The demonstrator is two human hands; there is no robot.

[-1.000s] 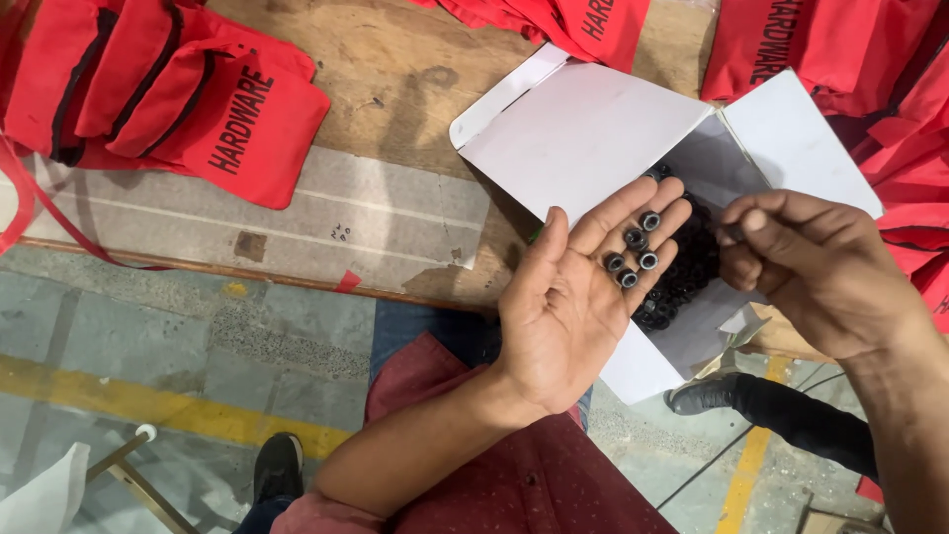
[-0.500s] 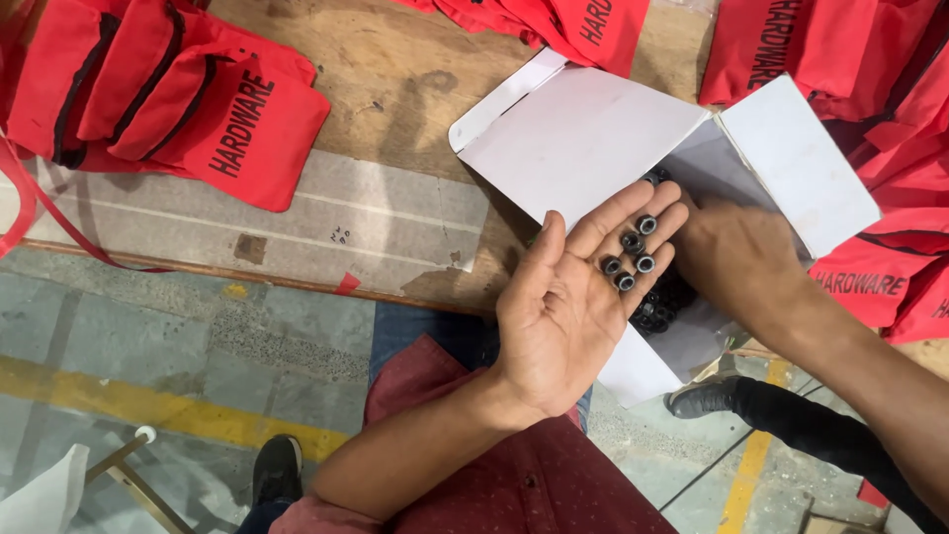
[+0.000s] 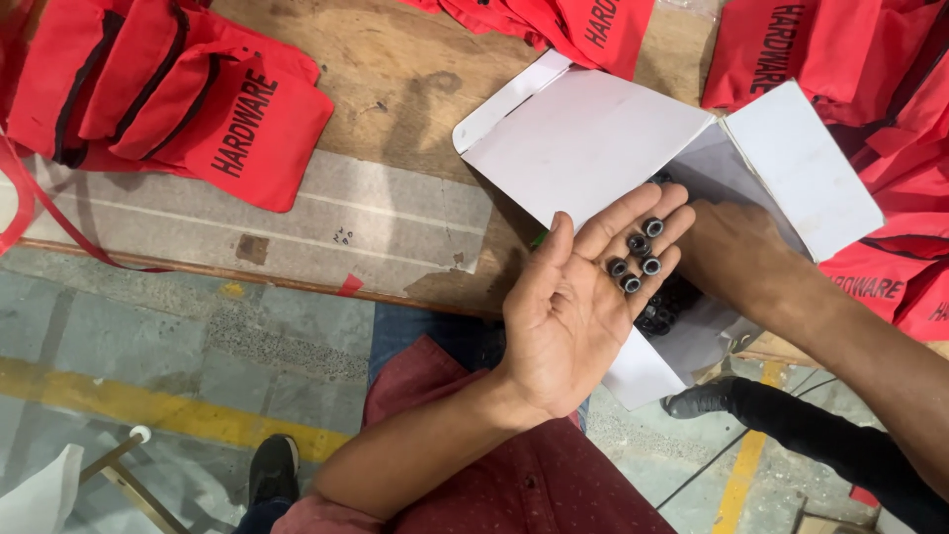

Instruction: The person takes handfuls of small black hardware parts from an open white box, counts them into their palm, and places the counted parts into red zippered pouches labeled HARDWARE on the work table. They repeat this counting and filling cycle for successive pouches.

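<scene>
Fingers spread flat and palm up, the left hand (image 3: 578, 311) cradles five small black ring-shaped nuts (image 3: 635, 259) on its fingertips above the open white cardboard box (image 3: 593, 138), while the right hand (image 3: 736, 252) dips into that box, its fingers hidden among more black nuts (image 3: 664, 309).

The fingertips of the right hand (image 3: 736, 252) are out of sight inside the white cardboard box (image 3: 593, 138), so its grip cannot be made out. The left hand (image 3: 583, 307) covers part of the pile of small black rings (image 3: 660, 311) in the box. Red fabric bags (image 3: 188, 99) run off the top, left and right edges. A dark shoe (image 3: 272, 470) is partly hidden by a red sleeve (image 3: 514, 494).
</scene>
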